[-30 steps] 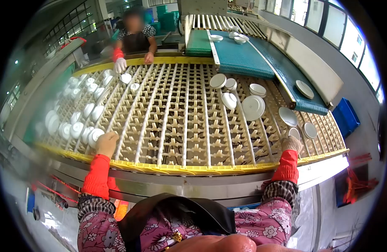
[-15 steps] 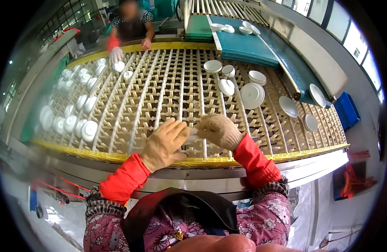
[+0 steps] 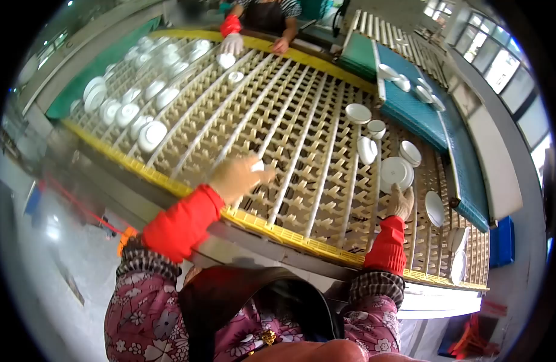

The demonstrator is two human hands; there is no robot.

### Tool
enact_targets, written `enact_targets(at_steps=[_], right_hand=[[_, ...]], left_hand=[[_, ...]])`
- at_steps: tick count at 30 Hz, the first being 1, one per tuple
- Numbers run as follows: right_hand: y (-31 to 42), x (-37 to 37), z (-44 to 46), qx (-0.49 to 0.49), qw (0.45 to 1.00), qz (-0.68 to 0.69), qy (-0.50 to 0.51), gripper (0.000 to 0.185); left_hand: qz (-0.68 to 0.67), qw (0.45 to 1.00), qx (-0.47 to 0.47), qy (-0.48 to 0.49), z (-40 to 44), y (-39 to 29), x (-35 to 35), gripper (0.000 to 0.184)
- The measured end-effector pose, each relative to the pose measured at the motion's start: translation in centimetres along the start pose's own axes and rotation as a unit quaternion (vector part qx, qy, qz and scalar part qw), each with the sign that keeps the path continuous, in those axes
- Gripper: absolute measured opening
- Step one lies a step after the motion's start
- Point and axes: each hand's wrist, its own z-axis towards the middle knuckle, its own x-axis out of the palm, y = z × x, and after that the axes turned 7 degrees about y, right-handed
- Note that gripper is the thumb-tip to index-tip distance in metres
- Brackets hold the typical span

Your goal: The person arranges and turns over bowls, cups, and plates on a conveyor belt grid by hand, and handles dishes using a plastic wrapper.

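Observation:
My left hand (image 3: pixel 237 178), in a tan work glove and red cuff, is over the front middle of the pegged conveyor. Its fingers are closed round a small white ceramic piece (image 3: pixel 258 166), mostly hidden by the glove. At the right, my gloved right hand (image 3: pixel 401 204) has its fingers on the near rim of a round white plate (image 3: pixel 397 172) lying on the pegs. Close to that plate are a white bowl (image 3: pixel 410 153), an oval white dish (image 3: pixel 367 149), a small cup (image 3: pixel 376 128) and another bowl (image 3: pixel 358 113).
Several white dishes (image 3: pixel 152 136) stand at the conveyor's left end. Across from me a co-worker's gloved hand (image 3: pixel 232 44) is at a white dish (image 3: pixel 226 60). A teal belt (image 3: pixel 413 123) carries more bowls. The yellow edge (image 3: pixel 278 232) runs along my side; a blue bin (image 3: pixel 503 241) is at right.
My hands have moved apart: the right went from the middle to the plate, the left stayed near the front with the white piece. The view has turned and tilted.

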Motion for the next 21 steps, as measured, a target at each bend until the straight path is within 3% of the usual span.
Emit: enact_targets(at_steps=[1,2,5,7,8,9,12,13,14,15,17,21], right_hand=[[2.1,-0.3,-1.2,0.009,1.0,-0.002,0.0,0.077],[3.1,-0.3,-1.5,0.024,0.998,0.03,0.045,0.071],[-0.7,-0.6,-0.1,0.029,0.994,0.075,0.071,0.057],[-1.7,-0.3,0.3,-0.107,0.989,-0.106,0.005,0.033],[-1.8,-0.3,0.3,-0.1,0.987,-0.123,-0.01,0.035],[-2.0,0.0,0.6,-0.094,0.985,-0.14,-0.023,0.037],[1.9,0.0,-2.0,-0.039,0.99,-0.135,-0.008,0.045],[6.4,-0.6,-4.2,0.011,0.995,-0.099,0.025,0.049],[6.4,-0.5,-4.2,0.02,0.995,-0.1,0.02,0.051],[3.2,0.0,-2.5,-0.008,0.988,-0.155,-0.003,0.053],[3.4,-0.3,-2.4,0.001,0.982,-0.189,0.0,0.055],[-1.3,0.4,0.5,-0.09,0.981,-0.083,-0.153,0.056]], left_hand=[[0.032,0.999,-0.003,0.021,0.7,1.2,-1.1,0.046],[0.125,0.989,0.071,-0.036,1.0,2.5,-2.8,0.051],[0.093,0.979,0.082,-0.162,0.2,8.4,-7.8,0.088],[-0.101,0.964,-0.012,-0.246,0.7,15.0,-8.6,0.066],[-0.252,0.92,-0.075,-0.29,0.9,18.5,-8.6,0.06],[-0.319,0.88,-0.137,-0.324,0.6,21.0,-8.4,0.057],[-0.011,0.92,-0.338,-0.197,-0.8,17.7,-8.2,0.086],[0.029,0.93,-0.327,-0.162,-0.3,16.6,-7.9,0.084],[0.069,0.938,-0.314,-0.129,0.1,15.5,-7.5,0.082],[0.105,0.948,-0.266,-0.144,0.4,15.4,-6.5,0.077],[0.185,0.952,-0.17,-0.175,0.8,15.4,-4.2,0.067],[0.113,0.972,-0.182,-0.093,0.5,9.0,-4.6,0.061]])
